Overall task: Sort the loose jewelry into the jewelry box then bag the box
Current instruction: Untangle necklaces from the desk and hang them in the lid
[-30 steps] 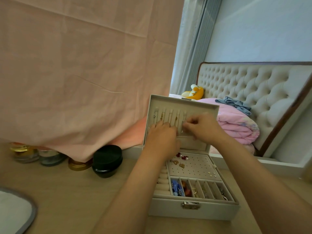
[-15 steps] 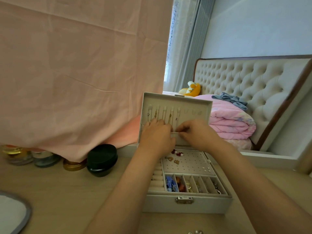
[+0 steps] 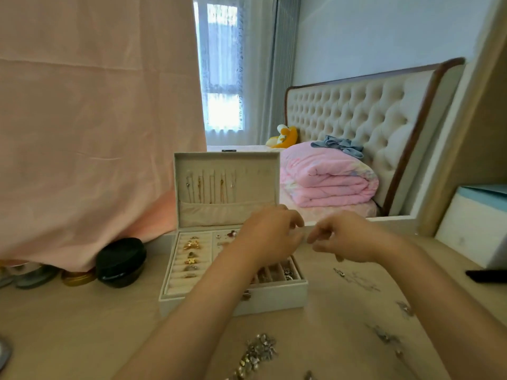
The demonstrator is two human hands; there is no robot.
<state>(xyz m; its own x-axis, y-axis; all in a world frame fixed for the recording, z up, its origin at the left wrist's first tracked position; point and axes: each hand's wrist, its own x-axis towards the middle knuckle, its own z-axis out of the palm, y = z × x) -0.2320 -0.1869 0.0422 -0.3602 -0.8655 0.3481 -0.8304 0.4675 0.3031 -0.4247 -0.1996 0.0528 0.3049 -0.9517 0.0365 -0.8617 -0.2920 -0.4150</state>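
Observation:
The cream jewelry box (image 3: 277,298) stands open on the wooden table, its lid (image 3: 227,185) upright with several necklaces hung inside. Gold rings (image 3: 191,255) fill the ring rolls on the box's left side. My left hand (image 3: 270,237) hovers over the box's right tray, fingers loosely curled, nothing visible in it. My right hand (image 3: 343,238) hangs just right of the box above the table, fingers bent, also without any visible item. A heap of loose jewelry (image 3: 256,352) lies on the table in front, and more loose pieces (image 3: 384,334) are scattered to the right.
A black round case (image 3: 120,261) and gold-lidded jars (image 3: 78,277) sit left of the box under a hanging pink cloth (image 3: 96,119). A white and blue box (image 3: 477,223) and a dark object (image 3: 487,275) are at the right edge. A bed with a pink quilt (image 3: 326,176) lies behind.
Both hands have come down and away from the lid's necklace hooks and pocket, moving right. The view has shifted, so the loose jewelry on the table now shows.

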